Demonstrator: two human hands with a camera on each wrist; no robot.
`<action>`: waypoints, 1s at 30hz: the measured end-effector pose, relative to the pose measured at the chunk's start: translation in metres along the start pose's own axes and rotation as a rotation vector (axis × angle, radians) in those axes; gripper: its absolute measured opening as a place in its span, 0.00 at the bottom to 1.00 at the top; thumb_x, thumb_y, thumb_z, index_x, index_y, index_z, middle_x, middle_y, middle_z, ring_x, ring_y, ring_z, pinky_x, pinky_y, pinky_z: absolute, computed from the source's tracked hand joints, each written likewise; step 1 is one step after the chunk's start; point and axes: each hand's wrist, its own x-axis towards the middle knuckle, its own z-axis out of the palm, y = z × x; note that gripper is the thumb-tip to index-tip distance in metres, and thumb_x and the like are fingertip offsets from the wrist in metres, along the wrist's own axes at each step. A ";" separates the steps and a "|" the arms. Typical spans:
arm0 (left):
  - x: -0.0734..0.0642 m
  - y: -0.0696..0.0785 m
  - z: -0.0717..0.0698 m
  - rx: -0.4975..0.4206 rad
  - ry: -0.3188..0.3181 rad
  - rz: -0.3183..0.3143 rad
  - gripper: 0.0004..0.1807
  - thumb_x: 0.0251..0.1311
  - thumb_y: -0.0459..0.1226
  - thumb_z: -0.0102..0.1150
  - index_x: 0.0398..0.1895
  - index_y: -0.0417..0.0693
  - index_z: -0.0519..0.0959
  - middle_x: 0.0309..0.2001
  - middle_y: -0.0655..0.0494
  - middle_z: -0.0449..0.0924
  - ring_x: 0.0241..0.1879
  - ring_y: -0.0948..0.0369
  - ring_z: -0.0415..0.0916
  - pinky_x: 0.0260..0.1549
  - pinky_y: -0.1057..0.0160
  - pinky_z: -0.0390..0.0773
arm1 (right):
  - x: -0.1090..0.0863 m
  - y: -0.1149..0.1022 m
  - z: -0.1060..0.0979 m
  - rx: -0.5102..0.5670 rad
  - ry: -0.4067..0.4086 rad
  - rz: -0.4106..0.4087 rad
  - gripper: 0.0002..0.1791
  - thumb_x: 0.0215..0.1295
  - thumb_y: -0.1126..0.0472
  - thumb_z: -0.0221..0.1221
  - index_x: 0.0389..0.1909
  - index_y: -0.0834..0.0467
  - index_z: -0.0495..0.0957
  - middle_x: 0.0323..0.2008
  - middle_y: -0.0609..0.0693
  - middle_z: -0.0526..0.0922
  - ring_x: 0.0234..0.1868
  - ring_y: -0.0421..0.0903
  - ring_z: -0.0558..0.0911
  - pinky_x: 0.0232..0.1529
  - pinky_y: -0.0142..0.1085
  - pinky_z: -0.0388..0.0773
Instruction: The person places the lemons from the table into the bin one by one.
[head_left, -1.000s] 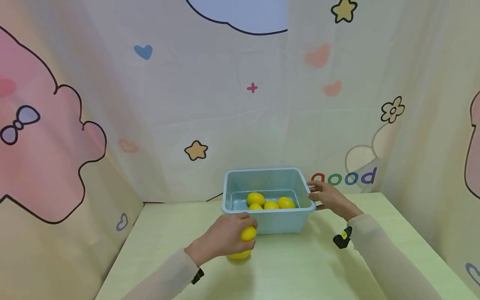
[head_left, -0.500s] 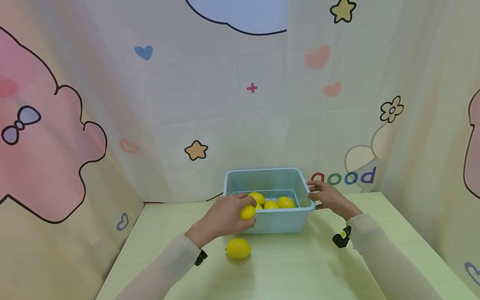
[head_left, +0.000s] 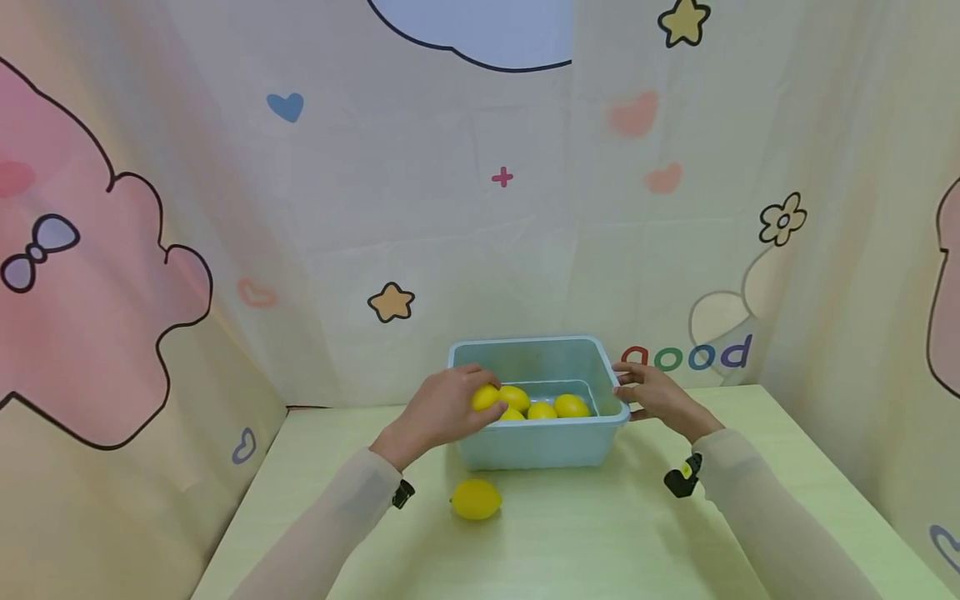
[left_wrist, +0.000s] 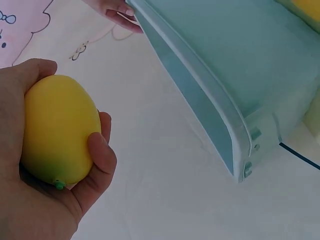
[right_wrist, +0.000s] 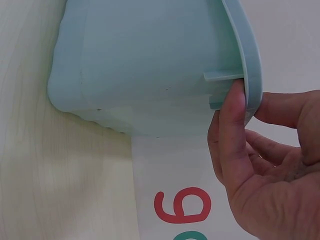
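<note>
My left hand [head_left: 448,406] grips a yellow lemon [left_wrist: 61,129] with a green stem tip, fingers curled round it. In the head view this lemon overlaps the left front rim of a light blue plastic bin [head_left: 536,446]. Inside the bin lie several more lemons [head_left: 572,406]. At the bin's right end my right hand [head_left: 660,400] pinches the rim [right_wrist: 252,60], fingers beneath the lip and thumb on the other side. Another lemon [head_left: 476,499] rests on the table in front of the bin, below my left wrist.
The pale wood-look table [head_left: 585,533] ends at a printed cloth backdrop [head_left: 420,208] behind the bin, with more cloth on both sides. A thin dark cable [left_wrist: 300,156] runs behind the bin's left end.
My left hand has lifted its lemon from near the table lemon, up and forward to the bin's left front rim. The right hand stays on the bin.
</note>
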 end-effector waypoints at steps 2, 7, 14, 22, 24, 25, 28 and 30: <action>0.003 -0.002 -0.001 -0.008 -0.003 -0.007 0.18 0.63 0.53 0.56 0.48 0.55 0.82 0.47 0.58 0.82 0.33 0.63 0.75 0.28 0.70 0.74 | 0.000 0.000 0.000 -0.003 0.002 -0.001 0.35 0.70 0.62 0.55 0.75 0.63 0.53 0.67 0.68 0.64 0.58 0.61 0.77 0.49 0.47 0.86; 0.010 -0.005 -0.002 -0.002 0.007 -0.018 0.17 0.63 0.53 0.57 0.47 0.56 0.82 0.43 0.59 0.81 0.28 0.65 0.71 0.25 0.71 0.72 | 0.000 0.001 0.000 -0.004 0.001 -0.006 0.35 0.70 0.61 0.55 0.75 0.62 0.53 0.67 0.67 0.64 0.57 0.60 0.77 0.49 0.46 0.86; 0.019 -0.013 -0.001 -0.030 -0.015 -0.056 0.18 0.65 0.54 0.55 0.49 0.56 0.81 0.49 0.58 0.82 0.37 0.61 0.76 0.33 0.66 0.78 | 0.000 0.002 0.000 -0.002 0.001 -0.009 0.35 0.70 0.61 0.55 0.74 0.62 0.54 0.67 0.67 0.65 0.57 0.59 0.78 0.49 0.46 0.86; 0.036 -0.015 0.001 -0.050 -0.063 -0.104 0.21 0.67 0.55 0.51 0.52 0.54 0.81 0.51 0.57 0.81 0.44 0.59 0.76 0.42 0.61 0.79 | 0.000 0.001 0.000 -0.006 -0.002 -0.004 0.35 0.70 0.61 0.54 0.75 0.62 0.53 0.67 0.68 0.64 0.58 0.60 0.77 0.51 0.48 0.85; 0.040 -0.015 0.002 -0.047 -0.065 -0.111 0.21 0.66 0.55 0.51 0.52 0.54 0.81 0.50 0.57 0.81 0.42 0.60 0.75 0.40 0.62 0.78 | 0.000 0.001 0.000 -0.004 -0.004 -0.002 0.35 0.70 0.61 0.54 0.75 0.62 0.53 0.67 0.68 0.64 0.58 0.60 0.77 0.51 0.49 0.85; 0.041 -0.015 0.002 -0.048 -0.065 -0.113 0.21 0.66 0.54 0.51 0.52 0.53 0.81 0.50 0.57 0.81 0.42 0.60 0.75 0.39 0.62 0.78 | 0.000 0.001 0.000 -0.005 -0.004 -0.003 0.35 0.70 0.62 0.54 0.75 0.62 0.53 0.67 0.68 0.64 0.58 0.60 0.77 0.51 0.49 0.85; 0.045 -0.016 0.003 -0.043 -0.068 -0.124 0.21 0.66 0.54 0.51 0.53 0.54 0.81 0.52 0.56 0.81 0.43 0.59 0.75 0.41 0.62 0.79 | 0.000 0.001 0.000 -0.006 -0.005 -0.003 0.35 0.70 0.62 0.54 0.75 0.62 0.53 0.67 0.68 0.64 0.58 0.60 0.77 0.51 0.49 0.85; 0.049 -0.018 0.004 -0.040 -0.072 -0.132 0.21 0.67 0.54 0.51 0.53 0.53 0.80 0.52 0.56 0.81 0.44 0.58 0.76 0.42 0.61 0.80 | 0.000 0.001 -0.001 -0.007 -0.004 -0.002 0.35 0.70 0.62 0.54 0.75 0.62 0.53 0.67 0.68 0.64 0.58 0.60 0.77 0.51 0.49 0.84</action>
